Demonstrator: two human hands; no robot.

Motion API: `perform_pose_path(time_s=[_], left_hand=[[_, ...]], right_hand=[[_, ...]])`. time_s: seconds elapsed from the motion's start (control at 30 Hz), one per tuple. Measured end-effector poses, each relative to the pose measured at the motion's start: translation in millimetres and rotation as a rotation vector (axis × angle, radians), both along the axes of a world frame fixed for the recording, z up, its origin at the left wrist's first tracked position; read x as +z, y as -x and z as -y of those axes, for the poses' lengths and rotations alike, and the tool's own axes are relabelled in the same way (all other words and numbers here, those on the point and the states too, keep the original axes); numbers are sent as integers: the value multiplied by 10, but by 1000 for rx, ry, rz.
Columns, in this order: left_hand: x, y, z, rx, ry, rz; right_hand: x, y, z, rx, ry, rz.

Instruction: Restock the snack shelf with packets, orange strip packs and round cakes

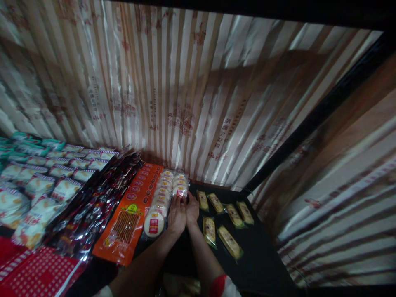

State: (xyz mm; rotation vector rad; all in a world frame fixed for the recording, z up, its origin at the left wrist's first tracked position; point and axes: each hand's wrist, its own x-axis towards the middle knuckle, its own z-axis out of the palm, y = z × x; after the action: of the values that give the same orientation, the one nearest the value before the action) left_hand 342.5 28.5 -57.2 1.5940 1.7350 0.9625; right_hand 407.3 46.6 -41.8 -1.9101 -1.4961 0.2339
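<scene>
Two rows of flat, round wrapped crackers point(154, 222) overlap on the dark shelf. My left hand point(177, 216) is at the near end of the shorter right row, fingers together and pointing away from me. Close against it on the right, my right hand point(192, 209) curls its fingers inward. Between them they grip the near edge of a round wrapped cracker point(180, 192) with a red label; its lower part is hidden by the fingers. Left of the rows lies an orange snack packet point(123, 225) with brown sticks in its window.
Several small yellowish wrapped bars point(227, 239) are spread on the black shelf point(256, 255) at right. Dark shiny packets point(93, 206), white snack bags point(40, 183) and green packs point(27, 144) fill the left. Behind hangs a pleated curtain point(173, 82); a black post point(309, 117) slants on the right.
</scene>
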Motion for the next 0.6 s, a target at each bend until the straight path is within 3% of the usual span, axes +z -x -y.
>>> perform_pose_path(time_s=[0.27,0.6], left_hand=[[-3,28,13,-5,0,84],[102,41,137,-35,-58,-84]], right_hand=[[3,2,-26,4,22,-5],[-75,7,105,-45,-111,-72]])
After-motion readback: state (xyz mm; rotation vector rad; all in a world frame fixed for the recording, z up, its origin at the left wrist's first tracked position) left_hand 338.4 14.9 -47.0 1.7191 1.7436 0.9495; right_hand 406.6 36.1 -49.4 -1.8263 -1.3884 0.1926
